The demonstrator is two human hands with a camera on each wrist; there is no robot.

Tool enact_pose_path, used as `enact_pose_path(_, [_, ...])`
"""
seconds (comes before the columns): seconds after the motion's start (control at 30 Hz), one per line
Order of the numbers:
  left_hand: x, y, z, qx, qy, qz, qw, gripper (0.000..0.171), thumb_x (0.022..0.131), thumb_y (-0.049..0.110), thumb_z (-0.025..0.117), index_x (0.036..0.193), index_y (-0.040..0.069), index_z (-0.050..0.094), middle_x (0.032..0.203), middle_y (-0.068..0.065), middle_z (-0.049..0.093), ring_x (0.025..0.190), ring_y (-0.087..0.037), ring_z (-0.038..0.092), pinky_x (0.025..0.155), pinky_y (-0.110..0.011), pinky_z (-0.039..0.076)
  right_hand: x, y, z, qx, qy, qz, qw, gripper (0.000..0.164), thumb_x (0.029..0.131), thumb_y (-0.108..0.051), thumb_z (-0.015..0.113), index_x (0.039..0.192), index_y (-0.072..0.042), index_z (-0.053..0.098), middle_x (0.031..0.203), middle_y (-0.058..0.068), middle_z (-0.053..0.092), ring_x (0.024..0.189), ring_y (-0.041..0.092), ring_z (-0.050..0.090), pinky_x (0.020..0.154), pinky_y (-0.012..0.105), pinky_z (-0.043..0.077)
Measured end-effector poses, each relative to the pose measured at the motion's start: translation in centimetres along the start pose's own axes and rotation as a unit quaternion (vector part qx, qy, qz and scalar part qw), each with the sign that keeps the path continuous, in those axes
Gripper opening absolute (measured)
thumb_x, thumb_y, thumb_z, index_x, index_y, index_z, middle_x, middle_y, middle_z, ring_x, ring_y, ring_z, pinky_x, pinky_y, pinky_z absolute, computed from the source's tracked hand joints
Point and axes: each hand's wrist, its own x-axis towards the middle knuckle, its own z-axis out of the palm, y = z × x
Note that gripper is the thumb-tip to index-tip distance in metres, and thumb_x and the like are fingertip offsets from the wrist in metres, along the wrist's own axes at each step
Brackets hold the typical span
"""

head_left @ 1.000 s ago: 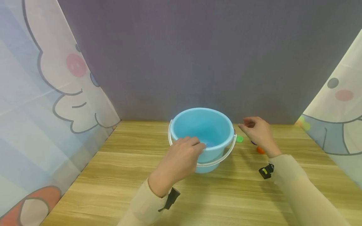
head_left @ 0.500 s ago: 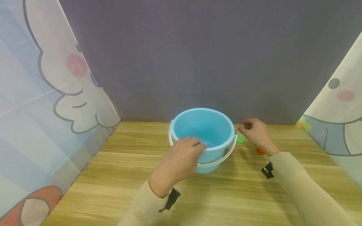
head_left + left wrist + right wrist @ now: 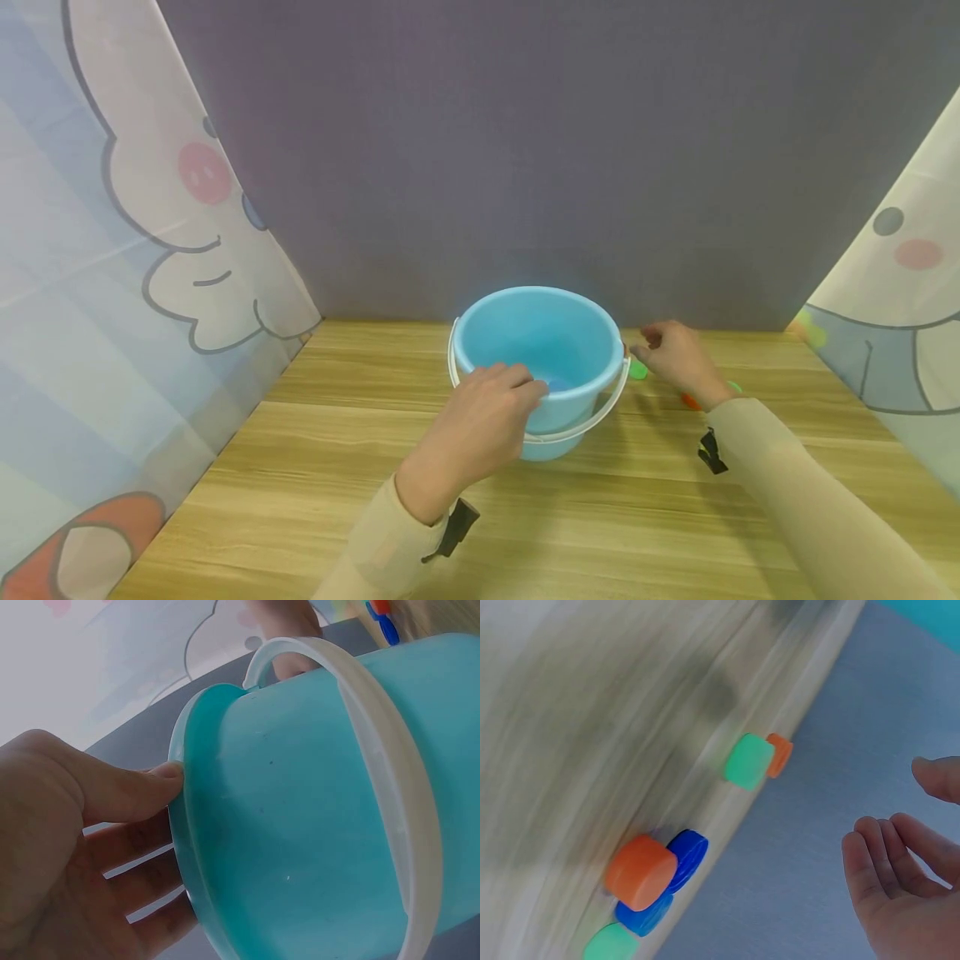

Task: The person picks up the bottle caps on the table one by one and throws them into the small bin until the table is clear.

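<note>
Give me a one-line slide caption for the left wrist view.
Left hand gripping a round light-blue plastic bucket by its rim, a curved white handle crossing the bucket's side.

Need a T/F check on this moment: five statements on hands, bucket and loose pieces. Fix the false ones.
1. The left hand grips the light blue bucket. True.
2. The right hand is pinching a loose piece. False: nothing shows between its thumb and fingers.
3. Two blue pieces show close beside an orange piece in the right wrist view. True.
4. The white handle stands up over the bucket. False: it hangs down around the near side.
5. Loose pieces lie on the table to the bucket's right. True.
</note>
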Motion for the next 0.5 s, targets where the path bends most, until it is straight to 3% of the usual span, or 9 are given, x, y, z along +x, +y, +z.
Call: enact_pose_path(0.5, [0.0, 0.0, 0.0, 0.001, 0.001, -0.001, 1.0000, 0.031, 0.080, -0.008, 0.068, 0.104, 0.010, 0.075, 0.091, 0.001, 0.067, 0.078, -0.019, 0.060, 0.069, -0.031, 0.048, 0.8, 1.7, 1.0, -0.056, -0.044, -0.007, 0.997, 0.052, 0.095, -0.019, 0.064, 0.126, 0.022, 0.054, 0.124, 0.042, 0.056, 0.113, 0.057, 0.056, 0.093, 0.066, 0.048])
